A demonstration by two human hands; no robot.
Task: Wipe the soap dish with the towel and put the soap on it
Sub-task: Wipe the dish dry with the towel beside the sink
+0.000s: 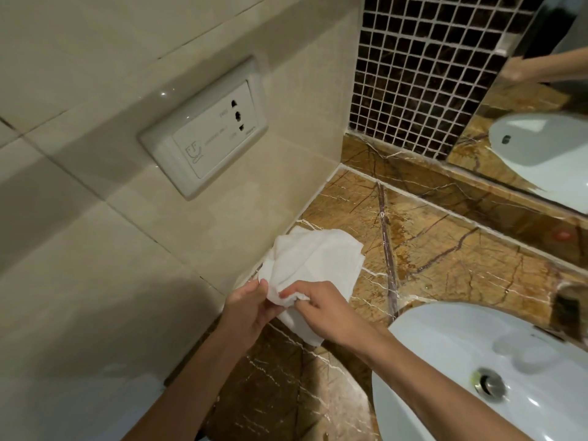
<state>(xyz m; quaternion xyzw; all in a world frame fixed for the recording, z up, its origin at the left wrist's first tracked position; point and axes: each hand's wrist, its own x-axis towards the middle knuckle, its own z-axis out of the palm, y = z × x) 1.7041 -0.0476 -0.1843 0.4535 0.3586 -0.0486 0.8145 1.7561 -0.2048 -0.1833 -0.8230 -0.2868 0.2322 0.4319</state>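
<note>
Spanning the whole left half of the frame: beige tiled wall [95, 249], with a white outlet plate [203, 128] set into it at upper-left centre. Brown marble surface [445, 259] runs from centre to the right edge and down to bottom centre, veined white and dark, with a seam line running through it. White sink basin [445, 361] fills the lower right, metal drain [490, 385] inside it. Upper right: dark mosaic tile panel [423, 74], then a mirror [541, 128] at the far right edge reflecting the basin and an arm. White towel [313, 256] sits in the lower centre of the frame, bunched, its far end lying on the surface right against the wall joint, near end lifted in the hands. Left hand [246, 308] pinches the towel's left edge, fingers closed on the cloth. Right hand [321, 308] has its grip closed on a wad of towel, thumb and fingers curled around it; both hands nearly touching each other. Both forearms come in from the bottom edge. Soap dish and soap: cannot tell, neither is identifiable in this view; any dish would be hidden under the cloth.
</note>
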